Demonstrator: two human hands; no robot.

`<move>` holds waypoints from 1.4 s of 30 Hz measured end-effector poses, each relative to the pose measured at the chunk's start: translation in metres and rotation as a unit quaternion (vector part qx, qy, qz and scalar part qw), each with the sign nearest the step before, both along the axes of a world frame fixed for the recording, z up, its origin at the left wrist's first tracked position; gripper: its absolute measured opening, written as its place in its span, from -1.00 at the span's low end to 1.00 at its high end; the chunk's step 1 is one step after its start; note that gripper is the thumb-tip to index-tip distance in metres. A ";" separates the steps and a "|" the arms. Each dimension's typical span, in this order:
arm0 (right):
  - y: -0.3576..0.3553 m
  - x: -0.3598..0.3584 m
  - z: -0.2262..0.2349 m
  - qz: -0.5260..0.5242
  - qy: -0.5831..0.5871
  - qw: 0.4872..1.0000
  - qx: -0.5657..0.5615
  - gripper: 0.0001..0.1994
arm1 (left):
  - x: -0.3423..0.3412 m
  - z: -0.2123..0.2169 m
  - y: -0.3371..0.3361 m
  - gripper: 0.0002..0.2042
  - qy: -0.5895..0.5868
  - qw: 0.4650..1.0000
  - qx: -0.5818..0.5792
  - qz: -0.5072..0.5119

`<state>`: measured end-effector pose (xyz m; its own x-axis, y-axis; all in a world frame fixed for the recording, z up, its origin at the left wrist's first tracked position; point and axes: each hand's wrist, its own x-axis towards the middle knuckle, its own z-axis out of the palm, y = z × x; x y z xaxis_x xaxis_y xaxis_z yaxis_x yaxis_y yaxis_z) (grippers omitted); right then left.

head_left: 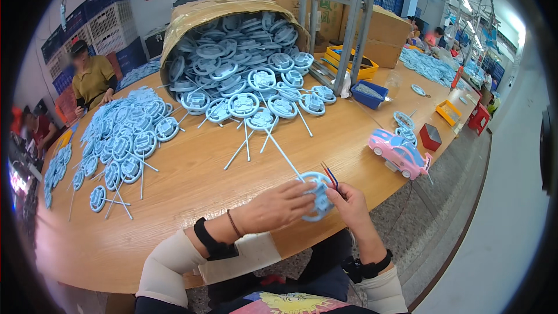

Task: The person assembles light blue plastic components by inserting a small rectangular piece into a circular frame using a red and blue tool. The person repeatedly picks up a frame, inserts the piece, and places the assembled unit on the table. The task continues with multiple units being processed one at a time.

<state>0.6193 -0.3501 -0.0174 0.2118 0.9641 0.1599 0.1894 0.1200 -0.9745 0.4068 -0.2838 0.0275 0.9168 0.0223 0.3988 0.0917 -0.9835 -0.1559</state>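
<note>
One wheel (320,199) sits at five o'clock in your part-closed grip: left hand (276,208) presumably steadies it, right hand (351,206) pinches its rim beside wires (332,178). Carton (232,4) at twelve opens toward you, likely easing reach.

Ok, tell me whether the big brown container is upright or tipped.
Tipped: the brown container lies with its open mouth facing sideways, and round blue parts spread from it onto the table.
</note>
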 end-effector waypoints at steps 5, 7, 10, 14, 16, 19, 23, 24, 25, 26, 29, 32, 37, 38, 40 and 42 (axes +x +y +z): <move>-0.003 -0.008 0.015 0.004 0.077 0.997 -0.001 -0.76 | -0.013 0.005 -0.007 -0.64 -0.004 1.000 -0.008 -0.008; -0.001 -0.005 0.015 0.058 0.065 0.995 -0.041 -0.75 | -0.015 0.000 -0.008 -0.65 0.002 1.000 -0.017 -0.008; -0.005 -0.002 0.025 0.112 0.048 0.983 -0.135 -0.77 | -0.022 -0.005 -0.013 -0.66 0.008 1.000 -0.024 -0.019; -0.005 0.009 0.024 0.129 0.146 0.942 -0.274 -0.79 | -0.030 -0.006 -0.016 -0.60 0.009 0.999 -0.001 -0.031; -0.004 0.009 0.016 0.135 0.141 0.946 -0.257 -0.80 | -0.032 -0.006 -0.016 -0.55 -0.007 1.000 -0.020 -0.017; -0.006 0.002 0.013 0.117 0.156 0.961 -0.194 -0.80 | -0.033 -0.010 -0.020 -0.52 -0.109 0.962 -0.245 0.047; -0.006 -0.011 0.024 0.080 0.179 0.973 -0.124 -0.80 | -0.027 -0.021 -0.028 -0.51 -0.233 0.594 -0.770 -0.015; -0.007 -0.013 0.026 0.072 0.167 0.978 -0.104 -0.81 | -0.025 -0.021 -0.029 -0.51 -0.218 0.445 -0.865 -0.081; -0.009 -0.015 0.028 0.064 0.156 0.982 -0.084 -0.82 | -0.020 -0.024 -0.034 -0.58 -0.249 0.440 -0.861 -0.052; -0.010 -0.017 0.029 0.055 0.144 0.986 -0.064 -0.82 | -0.016 -0.028 -0.033 -0.61 -0.262 0.457 -0.850 -0.032; -0.018 -0.022 0.025 0.005 -0.027 0.997 0.075 -0.83 | -0.012 -0.037 -0.030 -0.70 -0.330 0.455 -0.827 0.020; -0.028 -0.033 0.029 -0.029 -0.137 0.979 0.151 -0.82 | -0.027 -0.048 -0.017 -0.73 -0.349 0.445 -0.822 0.071; -0.031 -0.023 0.044 0.082 -0.317 0.933 0.148 -0.88 | -0.036 -0.039 -0.014 -0.73 -0.317 0.466 -0.822 0.088; -0.031 -0.021 0.043 0.085 -0.324 0.932 0.138 -0.89 | -0.035 -0.039 -0.014 -0.73 -0.310 0.471 -0.821 0.085; -0.030 -0.019 0.044 0.096 -0.324 0.935 0.111 -0.90 | -0.035 -0.041 -0.015 -0.72 -0.301 0.482 -0.819 0.083; -0.030 -0.018 0.048 0.105 -0.312 0.941 0.077 -0.90 | -0.034 -0.041 -0.016 -0.71 -0.301 0.466 -0.828 0.087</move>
<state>0.6016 -0.3799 0.0307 -0.1622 0.9296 0.3310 0.6761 0.3491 -0.6489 0.3727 -0.2998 -0.0134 0.5776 0.8086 -0.1123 -0.2701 0.3191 0.9084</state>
